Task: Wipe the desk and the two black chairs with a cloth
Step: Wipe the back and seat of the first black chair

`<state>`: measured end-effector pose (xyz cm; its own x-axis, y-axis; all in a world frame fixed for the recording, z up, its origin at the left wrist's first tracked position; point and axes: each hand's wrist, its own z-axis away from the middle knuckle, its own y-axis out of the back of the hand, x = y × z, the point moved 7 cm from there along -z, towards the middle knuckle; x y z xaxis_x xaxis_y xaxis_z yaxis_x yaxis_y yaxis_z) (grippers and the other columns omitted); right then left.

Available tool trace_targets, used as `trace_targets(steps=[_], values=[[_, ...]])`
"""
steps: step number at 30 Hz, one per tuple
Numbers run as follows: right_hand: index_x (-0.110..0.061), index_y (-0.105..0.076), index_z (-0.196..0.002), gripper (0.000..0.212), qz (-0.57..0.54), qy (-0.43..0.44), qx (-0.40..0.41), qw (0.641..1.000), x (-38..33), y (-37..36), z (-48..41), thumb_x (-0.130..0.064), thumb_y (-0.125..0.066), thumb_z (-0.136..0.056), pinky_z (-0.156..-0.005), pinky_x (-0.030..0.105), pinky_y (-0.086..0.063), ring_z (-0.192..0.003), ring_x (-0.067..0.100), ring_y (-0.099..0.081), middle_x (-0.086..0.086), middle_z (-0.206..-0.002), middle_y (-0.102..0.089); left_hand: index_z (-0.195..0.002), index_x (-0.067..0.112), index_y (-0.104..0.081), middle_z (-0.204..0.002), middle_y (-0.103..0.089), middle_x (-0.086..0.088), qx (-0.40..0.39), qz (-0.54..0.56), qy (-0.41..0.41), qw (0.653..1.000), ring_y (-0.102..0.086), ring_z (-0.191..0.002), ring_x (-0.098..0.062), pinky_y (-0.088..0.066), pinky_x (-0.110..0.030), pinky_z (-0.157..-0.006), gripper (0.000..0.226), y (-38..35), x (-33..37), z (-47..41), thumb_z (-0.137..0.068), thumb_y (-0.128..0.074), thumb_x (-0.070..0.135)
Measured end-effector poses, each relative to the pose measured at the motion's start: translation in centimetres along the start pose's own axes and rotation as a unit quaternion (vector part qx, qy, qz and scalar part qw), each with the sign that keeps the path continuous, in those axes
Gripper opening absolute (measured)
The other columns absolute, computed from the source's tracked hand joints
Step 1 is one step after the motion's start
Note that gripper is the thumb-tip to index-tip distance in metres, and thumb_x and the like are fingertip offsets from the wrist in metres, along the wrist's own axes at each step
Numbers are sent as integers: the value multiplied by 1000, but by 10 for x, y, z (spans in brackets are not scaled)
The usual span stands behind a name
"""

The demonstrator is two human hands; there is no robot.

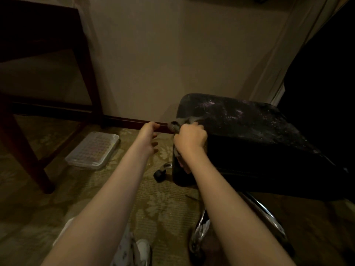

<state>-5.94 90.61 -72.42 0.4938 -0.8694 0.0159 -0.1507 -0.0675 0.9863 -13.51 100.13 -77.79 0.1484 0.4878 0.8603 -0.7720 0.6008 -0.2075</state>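
A black office chair (249,135) stands at the right, its seat flecked with pale dust. My right hand (190,139) grips a dark grey cloth (177,125) and presses it against the seat's front left corner. Part of the cloth hangs below my fist along the seat's side. My left hand (148,135) hovers just left of the chair with loosely curled fingers, holding nothing. The dark wooden desk (38,45) fills the upper left, with its legs reaching the carpet.
A clear plastic tray (92,150) lies on the patterned carpet by the desk leg. The chair's chrome base (203,227) and a black caster (159,174) sit below the seat. A wall with a dark skirting board runs behind. My shoe (143,250) shows at the bottom.
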Motion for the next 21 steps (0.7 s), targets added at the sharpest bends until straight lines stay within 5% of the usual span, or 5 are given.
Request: trace_targets(steps=[3,7,11,16,21], values=[[-2,-54,-123,31,51,39,-14,998,-38,-17,3,-15,-40,-98,-56,31,-38,-109,30,-51,18,-121,-54,-126,15,-55,-134,-47,-9,15,-24,-14,1000,-41,-125,-28,-35,-36,-99,35,-4,1,-1,-94,-45,26],[-10,-59,-116,35,-221,31,-105,969,-43,-21,1,-34,-49,-92,-75,32,-44,-106,29,-57,11,-116,-60,-97,15,-63,-92,-58,-3,23,41,-44,998,-54,-84,-17,-42,-30,-71,23,10,11,-8,-95,-40,16],[-16,-61,-120,45,-402,-53,-94,909,15,2,-10,-44,-53,-87,-78,28,-41,-109,30,-57,11,-118,-62,-111,26,-56,-99,-61,10,-62,61,-107,990,-54,-84,-9,-39,-28,-71,33,-3,35,-14,-94,-31,16],[-16,-64,-117,45,-395,-184,2,900,128,30,-20,-45,-53,-84,-79,27,-41,-111,30,-58,10,-119,-63,-86,26,-60,-85,-63,10,-193,-110,-169,960,-56,-74,-9,-40,-24,-66,26,-121,48,21,-94,-38,14],[-16,-61,-119,48,-272,-324,101,901,252,37,7,-47,-54,-84,-85,32,-44,-115,32,-55,11,-123,-60,-87,15,-64,-73,-58,4,-329,-293,-236,866,-50,-63,-7,-40,-18,-57,21,-244,3,54,-92,-46,5]])
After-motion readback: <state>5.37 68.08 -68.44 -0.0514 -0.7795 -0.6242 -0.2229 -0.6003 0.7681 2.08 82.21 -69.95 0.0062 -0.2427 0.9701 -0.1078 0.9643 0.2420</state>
